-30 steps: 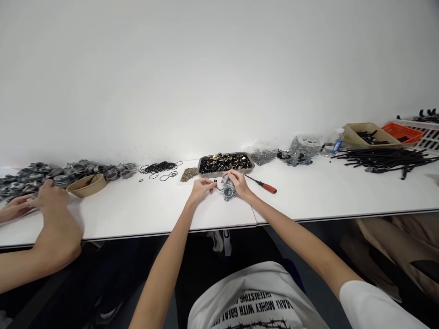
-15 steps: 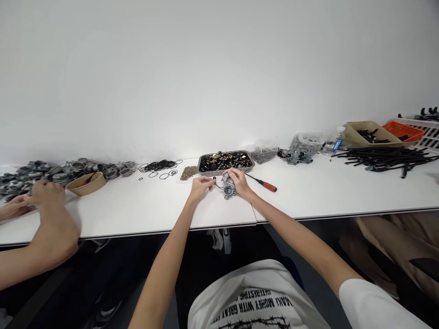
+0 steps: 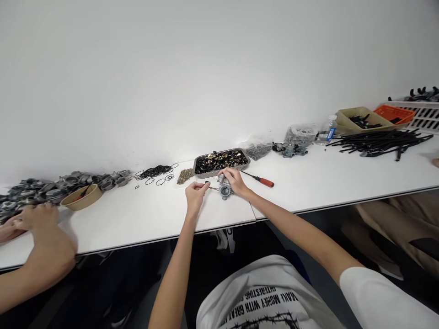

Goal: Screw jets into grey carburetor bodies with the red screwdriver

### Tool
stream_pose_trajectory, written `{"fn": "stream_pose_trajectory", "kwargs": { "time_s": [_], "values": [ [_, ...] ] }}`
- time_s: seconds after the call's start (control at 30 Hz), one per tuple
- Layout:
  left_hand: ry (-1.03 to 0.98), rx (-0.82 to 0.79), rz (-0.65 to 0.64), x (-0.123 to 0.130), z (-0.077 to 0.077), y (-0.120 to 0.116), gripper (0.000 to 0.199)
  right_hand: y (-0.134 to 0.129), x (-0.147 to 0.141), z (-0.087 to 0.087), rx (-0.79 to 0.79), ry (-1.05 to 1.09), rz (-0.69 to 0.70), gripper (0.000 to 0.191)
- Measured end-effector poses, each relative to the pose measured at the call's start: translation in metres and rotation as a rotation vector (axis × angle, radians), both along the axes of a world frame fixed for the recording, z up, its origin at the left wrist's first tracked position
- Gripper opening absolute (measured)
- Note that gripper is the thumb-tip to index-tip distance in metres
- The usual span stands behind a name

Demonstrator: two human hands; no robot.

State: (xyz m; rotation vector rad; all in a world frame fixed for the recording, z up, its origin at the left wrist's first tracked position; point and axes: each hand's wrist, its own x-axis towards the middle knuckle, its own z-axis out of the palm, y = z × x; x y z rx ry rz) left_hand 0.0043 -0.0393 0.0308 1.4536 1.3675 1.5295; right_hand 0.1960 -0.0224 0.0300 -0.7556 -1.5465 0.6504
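Note:
My right hand (image 3: 233,180) grips a grey metal carburetor-like part (image 3: 225,190) by its upper end, near the table's front edge. Left of it, my left hand (image 3: 196,194) is closed on a thin brass-coloured rod (image 3: 214,188) that reaches to the side of the metal part. A small black piece shows at my left fingertips. Just behind my hands stands a metal tray (image 3: 222,162) of black and brass pieces. To the right lies a screwdriver (image 3: 264,182) with a red and black handle.
Small brass pieces (image 3: 185,176) and black rubber rings (image 3: 156,172) lie left of the tray. At far left, another person's hands (image 3: 41,217) work beside a round bowl (image 3: 82,198) and grey parts. Rightward are bagged pieces, a bottle (image 3: 328,131), black tubes (image 3: 380,142) and bins.
My left hand has drawn slightly left, away from my right hand, and more of the rod shows. The camera view has shifted and tilted a little.

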Motion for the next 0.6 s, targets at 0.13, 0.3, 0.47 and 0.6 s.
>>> {"fn": "stream_pose_trajectory", "kwargs": {
  "time_s": [0.13, 0.3, 0.47, 0.6],
  "values": [
    [0.028, 0.025, 0.061, 0.011, -0.003, -0.012, 0.034, -0.002, 0.000, 0.000, 0.015, 0.000, 0.029, 0.041],
    [0.103, 0.025, -0.118, 0.031, -0.001, -0.032, 0.032, -0.001, 0.002, 0.002, 0.001, -0.004, 0.050, 0.040],
    [-0.049, -0.027, -0.290, 0.029, -0.005, -0.046, 0.027, -0.001, 0.008, 0.008, -0.090, 0.015, 0.206, 0.037],
    [-0.161, -0.051, -0.349, 0.025, -0.007, -0.052, 0.021, -0.003, 0.008, 0.010, -0.186, 0.024, 0.352, 0.035]
  ]
}}
